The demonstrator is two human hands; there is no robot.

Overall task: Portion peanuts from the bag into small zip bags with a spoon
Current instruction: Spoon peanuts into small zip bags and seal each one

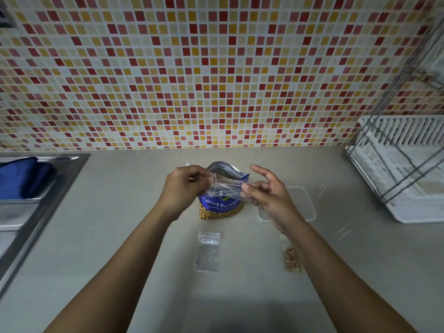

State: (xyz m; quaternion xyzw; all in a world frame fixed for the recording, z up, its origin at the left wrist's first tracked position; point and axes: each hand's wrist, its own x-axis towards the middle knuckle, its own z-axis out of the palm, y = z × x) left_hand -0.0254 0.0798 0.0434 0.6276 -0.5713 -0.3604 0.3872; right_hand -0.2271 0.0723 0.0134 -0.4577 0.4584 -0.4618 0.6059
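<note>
Both hands are raised over the middle of the grey surface [120, 224], stretching a small clear plastic zip bag [224, 188] between them. The left hand [182, 188] has its grip pinching one edge; the right hand [266, 193] pinches the other with thumb and forefinger, remaining fingers spread. Just behind stands the open blue foil peanut bag [219, 205]. Nearer the front edge lie an empty clear zip bag [207, 253] and a peanut-filled small bag [292, 259], well apart.
</note>
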